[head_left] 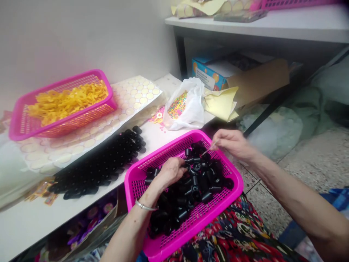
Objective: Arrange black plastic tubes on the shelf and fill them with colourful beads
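A pink plastic basket rests on my lap, holding several small black cylindrical caps. My left hand reaches into the basket with fingers curled around a black cap among the pile. Over the basket's far corner, my right hand pinches a thin stick-like tool whose tip points down toward the caps. A metal bangle sits on my left wrist.
Rows of black caps lie arranged on the white table. Behind them are sheets of round stickers, a second pink basket of yellow pieces, and a white bag of coloured beads. Shelves and boxes stand at right.
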`<action>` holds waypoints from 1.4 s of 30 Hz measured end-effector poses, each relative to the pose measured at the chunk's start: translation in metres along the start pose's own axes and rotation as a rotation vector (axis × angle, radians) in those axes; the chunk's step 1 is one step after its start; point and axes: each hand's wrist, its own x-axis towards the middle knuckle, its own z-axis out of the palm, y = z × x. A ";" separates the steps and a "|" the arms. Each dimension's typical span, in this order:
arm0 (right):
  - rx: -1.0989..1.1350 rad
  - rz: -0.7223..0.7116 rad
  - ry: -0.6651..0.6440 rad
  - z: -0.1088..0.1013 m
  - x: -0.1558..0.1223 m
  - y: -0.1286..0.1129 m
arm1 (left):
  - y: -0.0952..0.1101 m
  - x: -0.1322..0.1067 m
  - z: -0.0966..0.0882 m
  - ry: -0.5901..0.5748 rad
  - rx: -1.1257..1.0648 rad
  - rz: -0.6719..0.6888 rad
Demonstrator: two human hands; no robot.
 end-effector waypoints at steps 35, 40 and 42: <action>-1.192 -0.163 -0.307 0.030 -0.062 0.032 | -0.030 -0.068 -0.032 0.070 -0.170 -0.164; -0.841 -0.195 -0.130 0.031 -0.074 0.033 | -0.050 -0.069 -0.007 0.177 -0.100 -0.269; -0.573 -0.104 -0.049 0.033 -0.076 0.029 | -0.056 -0.067 -0.006 0.227 -0.050 -0.285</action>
